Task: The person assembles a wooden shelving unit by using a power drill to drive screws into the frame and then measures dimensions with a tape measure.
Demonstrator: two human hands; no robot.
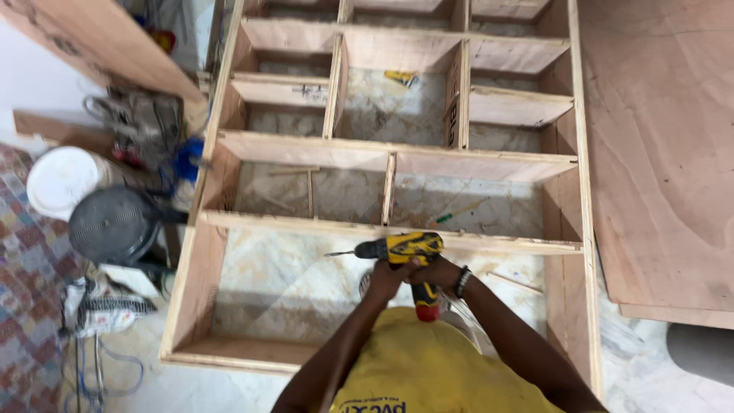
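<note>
Both hands clasp one yellow cordless drill (405,248) — the left hand (384,280) wrapped under its body, the right hand (436,272) closed on the red-based handle. Its bit points left, over the lowest open bay of a plywood shelf frame (382,229) lying on marble floor. Beyond the nearest cross-board lies a screwdriver (459,213) — a white bucket (61,180) and dark fan (113,224) sit left.

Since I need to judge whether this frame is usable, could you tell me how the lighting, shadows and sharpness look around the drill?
Head view: soft, even indoor light, no glare; the yellow drill and both hands, left hand and right hand, are fairly sharp; a shadow darkens the marble floor inside the plywood frame; the white bucket at left is nearly washed out.
</note>
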